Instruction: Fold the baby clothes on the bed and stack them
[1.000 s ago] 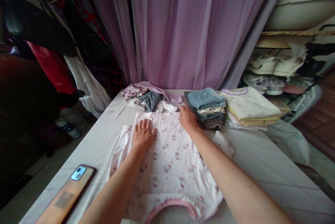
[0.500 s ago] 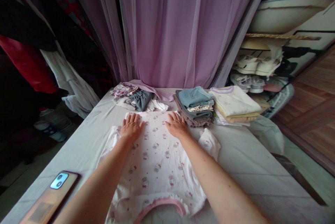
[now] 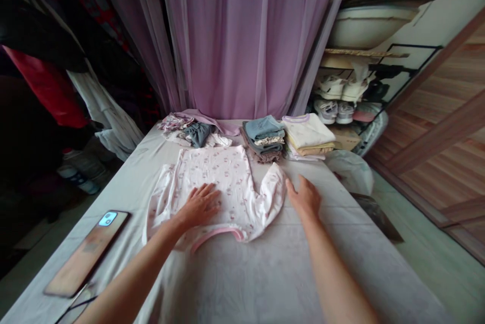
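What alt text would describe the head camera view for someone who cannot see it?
A person's left hand rests flat on a white long-sleeved top with pink print, laid on a pale sheet; the right hand sits beside its sleeve. Stacks of folded clothes lie beyond.

Looks like home to me, cramped bedroom corner: lilac curtain (image 3: 235, 36), hanging coats (image 3: 34, 26), sneakers (image 3: 329, 86) on shelf, folded clothes (image 3: 307, 132) stacked on sheet-covered bed (image 3: 265, 283)

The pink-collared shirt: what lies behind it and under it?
Behind the shirt: a crumpled clothes heap and a folded stack. Under it: a pale sheet, seen only around its edges; the rest is covered.
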